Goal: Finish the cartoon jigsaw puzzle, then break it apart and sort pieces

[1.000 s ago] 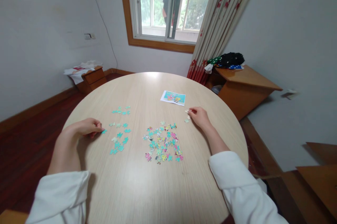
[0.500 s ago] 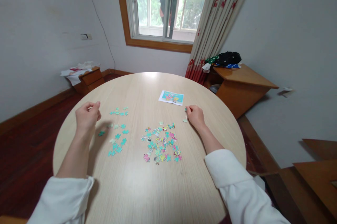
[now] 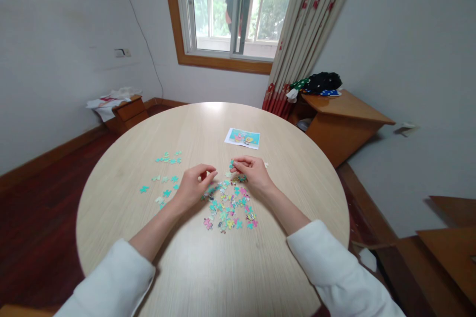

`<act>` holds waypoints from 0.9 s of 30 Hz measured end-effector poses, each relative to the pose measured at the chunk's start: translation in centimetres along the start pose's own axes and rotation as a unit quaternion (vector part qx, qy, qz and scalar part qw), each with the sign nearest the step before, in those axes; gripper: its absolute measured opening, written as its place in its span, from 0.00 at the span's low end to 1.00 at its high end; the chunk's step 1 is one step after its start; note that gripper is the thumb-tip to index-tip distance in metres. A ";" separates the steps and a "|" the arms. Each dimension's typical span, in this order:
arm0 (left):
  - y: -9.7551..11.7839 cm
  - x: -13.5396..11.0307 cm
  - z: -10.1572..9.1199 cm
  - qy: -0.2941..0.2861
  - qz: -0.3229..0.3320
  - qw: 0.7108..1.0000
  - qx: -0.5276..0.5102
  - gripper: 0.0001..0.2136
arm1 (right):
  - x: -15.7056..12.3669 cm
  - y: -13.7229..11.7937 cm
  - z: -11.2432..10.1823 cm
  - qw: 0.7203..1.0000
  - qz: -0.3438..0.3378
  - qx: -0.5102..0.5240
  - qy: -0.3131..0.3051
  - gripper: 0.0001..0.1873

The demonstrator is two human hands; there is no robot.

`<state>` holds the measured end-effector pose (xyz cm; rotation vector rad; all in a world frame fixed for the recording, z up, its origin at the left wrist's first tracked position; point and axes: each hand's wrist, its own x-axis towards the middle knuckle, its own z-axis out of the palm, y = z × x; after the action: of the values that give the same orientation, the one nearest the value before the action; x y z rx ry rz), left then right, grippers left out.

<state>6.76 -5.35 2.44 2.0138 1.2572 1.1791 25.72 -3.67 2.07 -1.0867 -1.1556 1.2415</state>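
Note:
A pile of small coloured jigsaw pieces [image 3: 230, 208] lies in the middle of a round, light wooden table [image 3: 208, 267]. My left hand [image 3: 193, 185] hovers at the pile's upper left edge with thumb and fingers pinched together. My right hand [image 3: 251, 173] is at the pile's upper right edge, fingers curled and pinching a small teal piece [image 3: 232, 164]. A separate group of teal pieces [image 3: 165, 183] is spread out to the left. A small printed reference picture [image 3: 242, 138] lies farther back on the table.
A wooden desk [image 3: 342, 118] with dark cloth on it stands at the right, beside a curtain [image 3: 308, 24]. A window [image 3: 230, 4] faces me, with a person outside it. A low wooden cabinet [image 3: 124, 108] sits by the left wall.
Both hands have moved inward to the central pile: the left from the teal group at the left, the right from the small pieces at the far right.

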 end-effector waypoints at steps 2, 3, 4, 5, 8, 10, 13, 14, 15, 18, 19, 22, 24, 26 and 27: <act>0.5 -0.3 0.5 -0.015 -0.008 1.000 0.000 0.09 | -0.7 -0.1 0.9 0.999 0.020 0.019 -0.029 0.16; 0.7 -0.4 0.6 -0.022 -0.012 1.000 -0.001 0.09 | -1.0 0.0 1.2 0.999 0.027 0.024 -0.039 0.16; 0.8 -0.4 0.7 -0.029 -0.017 0.999 -0.001 0.10 | -1.2 0.0 1.5 0.998 0.032 0.027 -0.047 0.16; 0.9 -0.4 0.7 -0.037 -0.022 0.999 -0.001 0.10 | -1.3 0.0 1.7 0.998 0.035 0.028 -0.054 0.16; 0.7 -0.3 0.6 -0.054 -0.039 0.998 -0.006 0.11 | -1.6 0.1 2.0 0.996 0.042 0.028 -0.069 0.16; 0.5 -0.3 0.5 -0.052 -0.050 0.997 -0.018 0.12 | -1.6 0.2 2.0 0.996 0.048 0.029 -0.076 0.15; 0.3 -0.1 0.6 -0.046 -0.064 0.996 -0.043 0.13 | -1.7 0.1 2.0 0.994 0.054 0.035 -0.084 0.16; 0.2 -0.1 0.6 -0.048 -0.066 0.995 -0.049 0.13 | -1.7 0.1 2.0 0.994 0.054 0.035 -0.086 0.16; 0.1 -0.1 0.7 -0.052 -0.067 0.995 -0.054 0.13 | -1.7 0.0 1.9 0.994 0.054 0.031 -0.091 0.17; -0.1 -0.1 0.9 -0.067 -0.063 0.994 -0.058 0.13 | -1.7 -0.3 1.8 0.991 0.042 0.001 -0.125 0.17; -0.2 -0.1 0.9 -0.072 -0.060 0.994 -0.059 0.13 | -1.7 -0.4 1.7 0.989 0.036 -0.013 -0.140 0.17; -0.5 0.0 0.9 -0.080 -0.054 0.994 -0.055 0.13 | -1.6 -0.3 1.5 0.987 0.022 -0.053 -0.149 0.15; -0.8 0.2 0.6 -0.071 -0.058 0.995 -0.037 0.12 | -1.5 -0.2 1.3 0.987 -0.001 -0.102 -0.124 0.12; -1.3 0.6 0.2 -0.055 -0.066 0.996 -0.003 0.12 | -1.5 -0.1 1.0 0.974 -0.051 -0.193 -0.109 0.06; -1.5 0.8 0.0 -0.051 -0.071 0.996 0.019 0.11 | -1.6 0.0 0.9 0.958 -0.083 -0.248 -0.115 0.04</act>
<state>6.22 -3.94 1.58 1.9484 1.3564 0.9809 24.83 -5.26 2.15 -1.1956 -1.7655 0.9853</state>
